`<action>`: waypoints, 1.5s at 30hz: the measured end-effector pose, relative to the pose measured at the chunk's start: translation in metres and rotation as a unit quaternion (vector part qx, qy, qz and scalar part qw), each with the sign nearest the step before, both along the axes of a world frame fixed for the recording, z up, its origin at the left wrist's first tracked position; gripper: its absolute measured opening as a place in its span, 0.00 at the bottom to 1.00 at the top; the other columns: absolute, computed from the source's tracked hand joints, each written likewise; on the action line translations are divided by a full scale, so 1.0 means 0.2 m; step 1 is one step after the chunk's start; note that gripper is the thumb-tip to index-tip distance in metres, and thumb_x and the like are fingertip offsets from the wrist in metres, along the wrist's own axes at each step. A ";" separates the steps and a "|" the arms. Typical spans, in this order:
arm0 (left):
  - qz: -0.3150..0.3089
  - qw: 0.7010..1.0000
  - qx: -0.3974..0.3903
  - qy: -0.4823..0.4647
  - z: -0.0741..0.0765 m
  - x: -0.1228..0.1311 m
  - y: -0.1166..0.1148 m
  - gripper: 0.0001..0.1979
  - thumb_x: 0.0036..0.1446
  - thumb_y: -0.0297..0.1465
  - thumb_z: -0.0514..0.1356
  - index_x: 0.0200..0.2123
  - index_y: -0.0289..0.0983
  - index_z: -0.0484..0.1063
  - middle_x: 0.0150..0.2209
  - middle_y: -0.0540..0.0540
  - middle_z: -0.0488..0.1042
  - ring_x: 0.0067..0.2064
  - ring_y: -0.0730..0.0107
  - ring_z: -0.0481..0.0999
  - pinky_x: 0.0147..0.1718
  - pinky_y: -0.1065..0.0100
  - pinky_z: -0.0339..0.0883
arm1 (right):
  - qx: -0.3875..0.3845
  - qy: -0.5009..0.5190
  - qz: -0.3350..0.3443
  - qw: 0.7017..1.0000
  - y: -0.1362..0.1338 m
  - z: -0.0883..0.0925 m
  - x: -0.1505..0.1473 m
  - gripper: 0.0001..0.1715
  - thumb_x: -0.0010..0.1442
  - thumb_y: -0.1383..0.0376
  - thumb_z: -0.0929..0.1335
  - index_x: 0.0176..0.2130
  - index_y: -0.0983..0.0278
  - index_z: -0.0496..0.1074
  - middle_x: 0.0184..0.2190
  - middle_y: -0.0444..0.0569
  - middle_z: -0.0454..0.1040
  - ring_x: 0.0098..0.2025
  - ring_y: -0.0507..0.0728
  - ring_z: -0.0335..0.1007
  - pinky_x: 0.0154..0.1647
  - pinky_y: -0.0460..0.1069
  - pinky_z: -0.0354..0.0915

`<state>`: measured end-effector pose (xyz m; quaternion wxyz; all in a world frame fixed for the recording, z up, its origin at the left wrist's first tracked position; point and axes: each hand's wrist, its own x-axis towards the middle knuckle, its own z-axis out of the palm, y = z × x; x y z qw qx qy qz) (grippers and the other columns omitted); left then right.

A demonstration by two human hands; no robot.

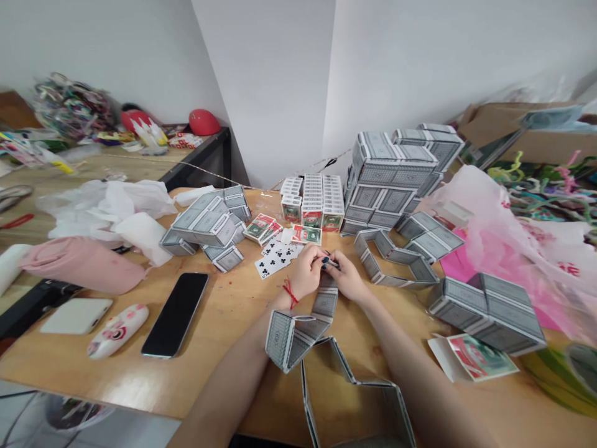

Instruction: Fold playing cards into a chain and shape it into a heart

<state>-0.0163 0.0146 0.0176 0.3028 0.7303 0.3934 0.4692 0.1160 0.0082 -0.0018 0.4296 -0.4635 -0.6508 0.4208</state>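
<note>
Head view: pinching, fingers drawn narrow, with left hand (308, 272) and right hand (346, 277) at the upper end of a zigzag card chain (324, 303) of stiff grey patterned panels, slanting down over the smooth wooden table (233, 323). Nearby, flat white playing cards (278, 257), with a boxy card tower (380, 171) beyond. Hard to make out the fold between the fingertips, hidden behind knuckles; angular card frame (395, 410) below, cut off at the bottom edge.

Corner number 5 and black club signs on the face-up playing cards (275, 261)
</note>
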 end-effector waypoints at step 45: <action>-0.026 0.981 -0.161 -0.106 -0.09 -0.10 0.07 0.10 0.50 0.25 0.53 0.34 0.35 0.73 0.37 0.45 0.74 0.40 0.68 0.72 0.44 0.63 0.64 | -0.068 0.096 -0.044 0.992 0.01 -0.02 0.01 0.16 0.52 0.52 0.63 0.26 0.62 0.60 0.24 0.43 0.66 0.27 0.52 0.59 0.29 0.47 0.57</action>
